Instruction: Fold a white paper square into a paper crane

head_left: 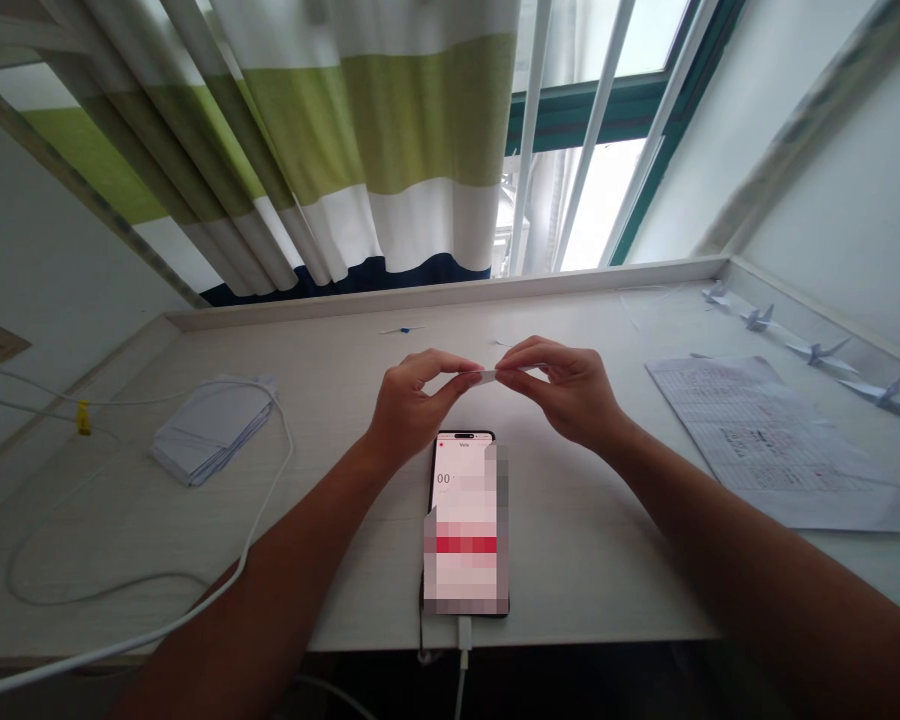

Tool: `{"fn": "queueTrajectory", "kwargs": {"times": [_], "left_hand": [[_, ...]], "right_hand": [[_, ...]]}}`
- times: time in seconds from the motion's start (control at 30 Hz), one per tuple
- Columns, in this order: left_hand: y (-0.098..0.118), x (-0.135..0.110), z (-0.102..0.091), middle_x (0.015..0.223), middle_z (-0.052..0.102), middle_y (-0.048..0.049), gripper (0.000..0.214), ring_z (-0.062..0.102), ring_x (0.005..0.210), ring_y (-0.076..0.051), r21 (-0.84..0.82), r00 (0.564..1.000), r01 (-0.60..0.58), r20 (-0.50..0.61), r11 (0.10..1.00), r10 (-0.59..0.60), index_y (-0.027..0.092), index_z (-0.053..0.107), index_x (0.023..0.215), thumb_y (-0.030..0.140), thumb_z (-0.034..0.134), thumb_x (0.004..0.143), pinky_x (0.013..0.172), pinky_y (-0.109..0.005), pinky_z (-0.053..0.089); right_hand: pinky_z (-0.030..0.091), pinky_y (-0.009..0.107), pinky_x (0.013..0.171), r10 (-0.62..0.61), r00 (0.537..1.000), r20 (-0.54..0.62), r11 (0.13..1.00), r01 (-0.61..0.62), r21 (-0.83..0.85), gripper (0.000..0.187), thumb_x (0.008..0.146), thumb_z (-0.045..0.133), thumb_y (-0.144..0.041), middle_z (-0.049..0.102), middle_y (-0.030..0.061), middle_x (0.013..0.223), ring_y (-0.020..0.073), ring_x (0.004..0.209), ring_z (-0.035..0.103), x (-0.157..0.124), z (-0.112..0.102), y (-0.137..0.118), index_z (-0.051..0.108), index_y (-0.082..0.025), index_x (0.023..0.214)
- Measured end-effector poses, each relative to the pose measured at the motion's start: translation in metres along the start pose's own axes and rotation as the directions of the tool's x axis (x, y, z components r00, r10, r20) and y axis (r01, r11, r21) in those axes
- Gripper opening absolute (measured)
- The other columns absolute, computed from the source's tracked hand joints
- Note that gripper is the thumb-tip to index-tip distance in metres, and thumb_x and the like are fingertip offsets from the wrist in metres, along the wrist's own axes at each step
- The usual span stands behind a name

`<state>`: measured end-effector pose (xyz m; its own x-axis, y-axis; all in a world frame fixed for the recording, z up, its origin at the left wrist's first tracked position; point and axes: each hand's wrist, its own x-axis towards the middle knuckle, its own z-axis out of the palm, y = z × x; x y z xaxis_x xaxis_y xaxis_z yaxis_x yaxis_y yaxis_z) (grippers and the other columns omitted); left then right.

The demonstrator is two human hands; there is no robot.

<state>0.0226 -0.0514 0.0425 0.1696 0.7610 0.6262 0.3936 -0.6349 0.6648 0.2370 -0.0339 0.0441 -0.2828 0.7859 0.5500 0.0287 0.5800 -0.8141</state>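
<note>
Between my two hands, above the far end of the phone, is a small piece of folded white paper (pixel 487 376). My left hand (pixel 418 398) pinches its left side between thumb and fingers. On the other side my right hand (pixel 562 385) pinches it in the same way, with the fingertips of both hands close together. Most of the paper is hidden behind the fingers, so its full shape cannot be made out. The phone (pixel 465 500) lies face up on the desk below, lit and plugged into a white cable (pixel 463 660).
Folded paper cranes (pixel 817 352) line the desk's right edge, beside printed sheets (pixel 780 440). A stack of white paper (pixel 214 428) lies left, crossed by a white cable (pixel 281 450) with a yellow tag (pixel 83 417). A small blue-and-white item (pixel 403 330) rests near the back ledge (pixel 450 293).
</note>
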Motion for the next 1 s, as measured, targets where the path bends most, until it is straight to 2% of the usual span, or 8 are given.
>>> {"fn": "queueTrajectory", "kwargs": {"times": [0.43, 0.6, 0.8, 1.0], "left_hand": [[-0.0012, -0.0007, -0.0015, 0.095, 0.084, -0.0028, 0.01, 0.078, 0.088, -0.021, -0.034, 1.0, 0.006, 0.026, 0.999, -0.005, 0.028, 0.083, 0.094, 0.036, 0.079, 0.089, 0.088, -0.038, 0.06], [0.0023, 0.0002, -0.001, 0.096, 0.084, -0.0048, 0.01, 0.078, 0.092, -0.023, -0.054, 0.999, 0.016, 0.049, 0.998, -0.014, 0.026, 0.083, 0.093, 0.035, 0.079, 0.089, 0.089, -0.04, 0.06], [0.0014, -0.0008, 0.0007, 0.097, 0.084, -0.0055, 0.011, 0.078, 0.093, -0.023, -0.086, 0.998, 0.053, 0.043, 0.995, -0.049, 0.025, 0.082, 0.092, 0.035, 0.079, 0.089, 0.09, -0.04, 0.059], [-0.0029, -0.0003, -0.0017, 0.094, 0.083, -0.0057, 0.021, 0.077, 0.09, -0.023, -0.049, 0.99, 0.138, 0.037, 0.989, -0.137, 0.023, 0.083, 0.093, 0.043, 0.078, 0.088, 0.081, -0.035, 0.06]], "right_hand": [[0.06, 0.042, 0.076, 0.001, 1.0, 0.024, 1.0, -0.001, -0.005, 0.009, 0.086, 0.083, -0.038, 0.078, 0.0032, 0.089, 0.022, 0.085, 0.072, 0.0004, 0.001, -0.0037, 0.083, -0.03, 0.09], [0.058, 0.041, 0.075, 0.016, 0.999, 0.034, 1.0, -0.017, 0.012, 0.01, 0.085, 0.084, -0.039, 0.077, 0.0033, 0.088, 0.0219, 0.083, 0.071, 0.0002, 0.0001, -0.0038, 0.083, -0.03, 0.088], [0.058, 0.04, 0.075, 0.073, 0.996, 0.051, 0.993, -0.077, 0.086, 0.01, 0.085, 0.084, -0.038, 0.077, 0.0033, 0.089, 0.0215, 0.084, 0.07, 0.0001, 0.0, -0.0005, 0.083, -0.029, 0.09], [0.057, 0.038, 0.072, 0.152, 0.988, 0.013, 0.976, -0.153, 0.154, 0.017, 0.082, 0.086, -0.043, 0.077, 0.0044, 0.088, 0.022, 0.085, 0.069, 0.0028, -0.0002, -0.0005, 0.083, -0.028, 0.088]]}}
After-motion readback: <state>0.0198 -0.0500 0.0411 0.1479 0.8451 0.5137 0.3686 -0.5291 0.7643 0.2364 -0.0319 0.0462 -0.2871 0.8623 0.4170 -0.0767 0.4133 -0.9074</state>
